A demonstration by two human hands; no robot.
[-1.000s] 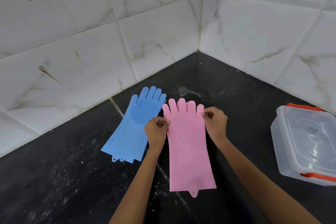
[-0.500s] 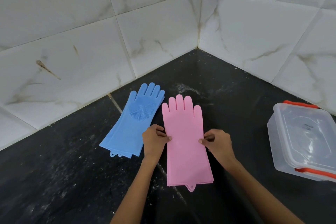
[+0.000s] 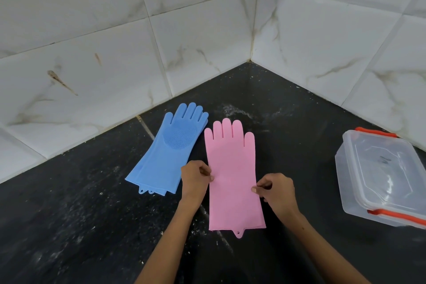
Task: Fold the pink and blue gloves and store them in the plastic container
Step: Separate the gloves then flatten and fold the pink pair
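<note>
The pink gloves lie flat on the black counter, stacked, fingers pointing toward the wall corner. My left hand pinches their left edge at mid-length and my right hand pinches the right edge. The blue gloves lie flat to the left, stacked and angled, bristled palm up, touched by neither hand. The clear plastic container with orange latches stands at the right, its lid on.
White marble-look tiled walls meet in a corner behind the gloves. The black counter is dusty with white specks and has a seam running under the pink gloves.
Both hands have slid from the pink gloves' finger bases down along the side edges to the middle. The gloves and container have stayed in place.
</note>
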